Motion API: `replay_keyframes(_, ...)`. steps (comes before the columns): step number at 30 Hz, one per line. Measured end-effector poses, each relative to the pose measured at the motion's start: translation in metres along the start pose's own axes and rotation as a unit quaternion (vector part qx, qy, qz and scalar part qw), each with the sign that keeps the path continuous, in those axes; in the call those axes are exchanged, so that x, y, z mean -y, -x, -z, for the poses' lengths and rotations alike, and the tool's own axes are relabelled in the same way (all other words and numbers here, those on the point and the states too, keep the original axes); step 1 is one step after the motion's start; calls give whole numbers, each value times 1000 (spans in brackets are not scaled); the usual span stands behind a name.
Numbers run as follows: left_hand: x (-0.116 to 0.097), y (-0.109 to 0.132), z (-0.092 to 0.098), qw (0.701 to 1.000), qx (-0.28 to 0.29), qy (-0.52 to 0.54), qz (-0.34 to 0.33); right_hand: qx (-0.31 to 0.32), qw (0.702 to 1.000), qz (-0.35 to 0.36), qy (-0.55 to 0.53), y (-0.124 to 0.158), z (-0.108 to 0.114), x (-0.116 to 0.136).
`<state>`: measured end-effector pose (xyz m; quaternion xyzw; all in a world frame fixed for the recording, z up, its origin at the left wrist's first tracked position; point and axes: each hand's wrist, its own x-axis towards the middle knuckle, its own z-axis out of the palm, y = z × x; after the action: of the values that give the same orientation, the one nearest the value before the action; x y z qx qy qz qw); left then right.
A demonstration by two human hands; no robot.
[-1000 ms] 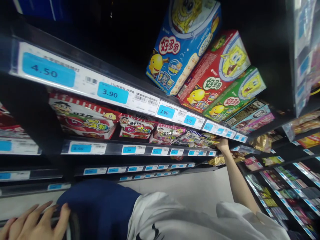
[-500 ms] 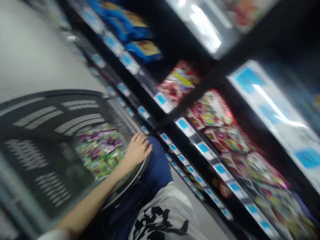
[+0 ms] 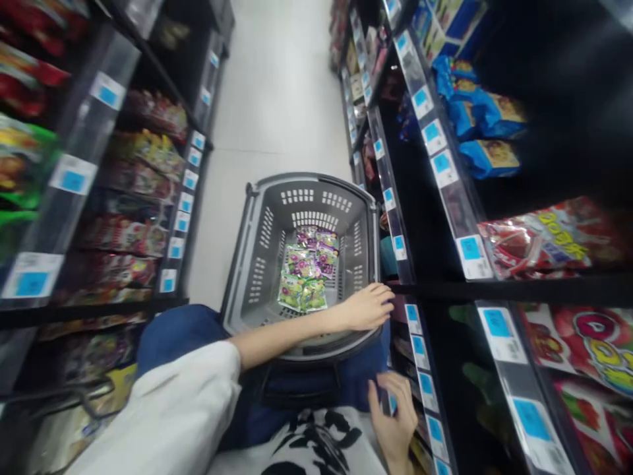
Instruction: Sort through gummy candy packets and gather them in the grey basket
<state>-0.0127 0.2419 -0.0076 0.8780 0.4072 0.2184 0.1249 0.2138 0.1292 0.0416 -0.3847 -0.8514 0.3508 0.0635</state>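
A grey shopping basket stands in the aisle in front of my knees. Several green and purple snack packets lie on its bottom. My left hand reaches across the basket and rests over its right rim, fingers slightly apart and pointing at the right shelf, with nothing seen in it. Below it, my right hand hangs beside my body near the lower right shelves. Its thumb and fingers are curved and apart, and no object shows between them.
Dark shelves with blue-and-white price tags run along the right, holding blue packets and red candy bags. More shelves with snack bags stand at the left. Pale floor stretches ahead between them.
The view has turned from a steep tilt to nearly upright, showing both shelf rows. My right hand has come into view at the lower right; my left hand still lies at the basket's rim.
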Motion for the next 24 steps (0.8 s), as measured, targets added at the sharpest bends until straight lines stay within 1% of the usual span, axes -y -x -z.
replay_keyframes(1,1,6,13,1000,6,5,4,19,999,28,6,-28,2,0)
replay_keyframes(2,2,17,27,1000,17,16,19,35,998,55,11,-55,4,1)
replay_keyframes(3,1,33,41,998,35,32,43,49,995,81,16,-80,5,2)
replay_keyframes(5,-3,79,67,983,93,91,128,63,990,126,32,-118,1,3)
replay_keyframes(6,-8,107,77,970,131,120,168,66,986,146,44,-130,-4,2)
replay_keyframes(8,-16,159,85,931,199,155,265,65,979,169,87,-144,-17,0)
replay_keyframes(9,-20,180,85,911,220,144,318,58,977,168,117,-148,-23,-2)
replay_keyframes(10,-22,195,82,897,234,127,352,47,975,158,148,-151,-29,-3)
replay_keyframes(11,-23,205,78,890,240,115,371,33,974,144,174,-156,-32,-5)
replay_keyframes(13,-19,209,69,887,244,95,381,4,972,116,204,-167,-35,-7)
replay_keyframes(16,-5,197,60,890,242,80,379,-5,972,105,209,-191,-35,-11)
replay_keyframes(18,9,190,54,888,239,75,386,15,972,96,213,-206,-38,-16)
replay_keyframes(20,24,186,47,888,247,83,378,52,971,83,218,-222,-44,-24)
replay_keyframes(22,43,179,42,895,257,88,355,77,968,71,226,-242,-45,-31)
replay_keyframes(24,67,169,44,903,265,89,327,77,967,77,230,-272,-39,-36)
